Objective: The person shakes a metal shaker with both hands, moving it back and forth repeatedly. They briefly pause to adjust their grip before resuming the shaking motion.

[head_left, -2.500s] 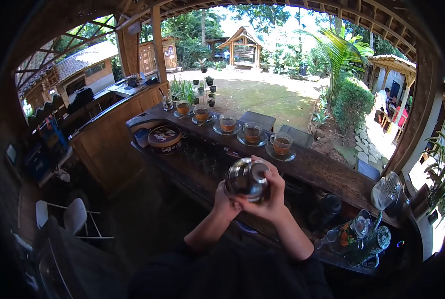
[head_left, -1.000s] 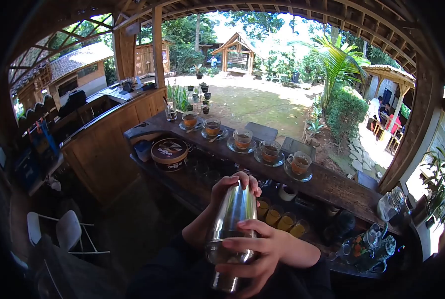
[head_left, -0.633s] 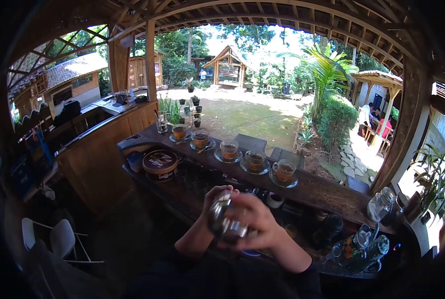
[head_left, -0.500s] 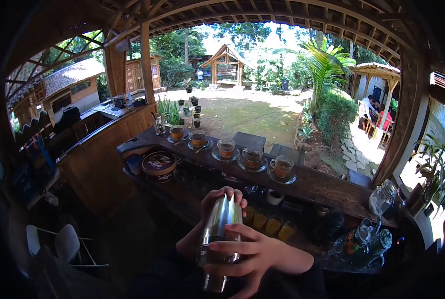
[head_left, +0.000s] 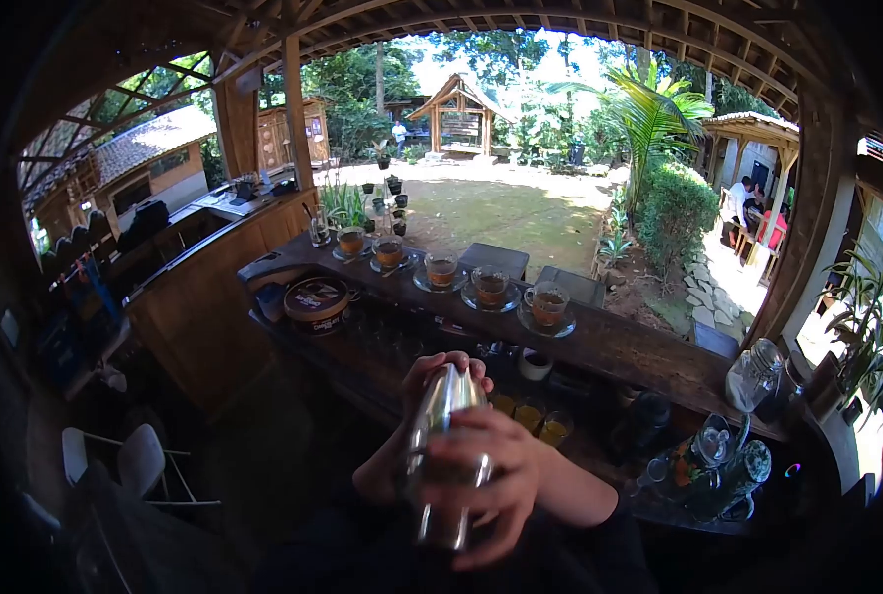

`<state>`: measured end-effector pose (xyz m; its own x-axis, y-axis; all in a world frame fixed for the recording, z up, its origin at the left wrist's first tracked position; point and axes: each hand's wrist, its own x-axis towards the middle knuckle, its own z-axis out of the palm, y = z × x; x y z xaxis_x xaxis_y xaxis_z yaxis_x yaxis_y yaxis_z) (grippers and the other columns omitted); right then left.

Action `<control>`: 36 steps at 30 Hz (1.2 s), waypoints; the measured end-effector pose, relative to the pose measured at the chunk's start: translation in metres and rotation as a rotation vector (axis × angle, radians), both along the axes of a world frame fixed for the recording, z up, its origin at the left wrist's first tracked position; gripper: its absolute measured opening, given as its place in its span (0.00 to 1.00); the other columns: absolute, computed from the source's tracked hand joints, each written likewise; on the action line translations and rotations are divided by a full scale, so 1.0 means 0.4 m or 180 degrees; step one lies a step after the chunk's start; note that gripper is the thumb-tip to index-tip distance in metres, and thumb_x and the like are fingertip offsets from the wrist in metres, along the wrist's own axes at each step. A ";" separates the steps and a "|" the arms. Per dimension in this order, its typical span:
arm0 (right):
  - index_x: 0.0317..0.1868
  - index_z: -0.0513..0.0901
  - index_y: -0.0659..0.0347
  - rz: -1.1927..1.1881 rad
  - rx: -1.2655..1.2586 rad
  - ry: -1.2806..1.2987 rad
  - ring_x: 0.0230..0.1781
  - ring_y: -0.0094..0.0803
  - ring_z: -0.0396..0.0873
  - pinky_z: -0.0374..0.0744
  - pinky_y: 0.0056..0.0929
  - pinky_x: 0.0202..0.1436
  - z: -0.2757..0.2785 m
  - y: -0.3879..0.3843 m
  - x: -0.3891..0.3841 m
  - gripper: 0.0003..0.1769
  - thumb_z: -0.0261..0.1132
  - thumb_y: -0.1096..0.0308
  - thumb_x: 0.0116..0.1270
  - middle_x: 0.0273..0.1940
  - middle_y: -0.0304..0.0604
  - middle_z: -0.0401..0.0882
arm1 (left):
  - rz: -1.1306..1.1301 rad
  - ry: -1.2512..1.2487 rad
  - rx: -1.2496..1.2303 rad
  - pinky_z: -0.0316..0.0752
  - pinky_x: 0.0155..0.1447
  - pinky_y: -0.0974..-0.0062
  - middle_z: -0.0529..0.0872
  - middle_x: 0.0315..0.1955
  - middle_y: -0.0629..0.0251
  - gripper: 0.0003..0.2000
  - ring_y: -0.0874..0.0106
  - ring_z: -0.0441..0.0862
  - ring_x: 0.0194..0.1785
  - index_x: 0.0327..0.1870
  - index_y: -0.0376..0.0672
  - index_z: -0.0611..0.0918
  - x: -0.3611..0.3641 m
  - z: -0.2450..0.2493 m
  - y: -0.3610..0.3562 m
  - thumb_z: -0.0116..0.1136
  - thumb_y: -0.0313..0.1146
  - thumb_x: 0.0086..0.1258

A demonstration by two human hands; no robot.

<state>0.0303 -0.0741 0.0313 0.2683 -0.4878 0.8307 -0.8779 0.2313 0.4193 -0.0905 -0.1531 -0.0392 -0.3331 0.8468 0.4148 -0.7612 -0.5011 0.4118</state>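
Shaker [head_left: 440, 408], metal, tilted, held in air on near side of counter [head_left: 649, 361]. Left hand [head_left: 418, 384] clasping shaker's far end, fingers curled over it. Right hand [head_left: 501, 457], blurred, wrapped round nearer half, fingers parted. Five cups [head_left: 441, 271] on saucers in row atop counter. Tub [head_left: 316, 299] below counter's left part; yellow glasses [head_left: 529, 415] below counter's middle.
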 end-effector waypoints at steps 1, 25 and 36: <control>0.53 0.72 0.30 0.0150 -0.0262 -0.0281 0.50 0.53 0.74 0.73 0.53 0.50 -0.018 0.020 -0.033 0.21 0.65 0.58 0.58 0.47 0.46 0.77 | -0.0001 -0.0421 -0.0223 0.77 0.48 0.62 0.78 0.38 0.60 0.14 0.65 0.78 0.45 0.38 0.42 0.76 -0.004 -0.043 0.019 0.47 0.44 0.66; 0.50 0.74 0.30 -0.0274 0.0213 0.0310 0.54 0.52 0.72 0.70 0.56 0.52 0.029 0.039 0.067 0.23 0.67 0.60 0.53 0.51 0.38 0.75 | 0.0134 0.0365 -0.0294 0.75 0.49 0.64 0.78 0.33 0.58 0.14 0.62 0.77 0.40 0.31 0.40 0.76 0.030 0.104 0.038 0.46 0.43 0.61; 0.49 0.77 0.31 -0.0144 -0.0138 -0.0499 0.52 0.49 0.73 0.72 0.54 0.51 0.045 -0.017 -0.073 0.20 0.64 0.64 0.55 0.49 0.42 0.75 | 0.0047 -0.0209 -0.0057 0.77 0.51 0.60 0.78 0.37 0.58 0.17 0.62 0.78 0.44 0.40 0.41 0.76 -0.112 0.004 -0.010 0.44 0.45 0.65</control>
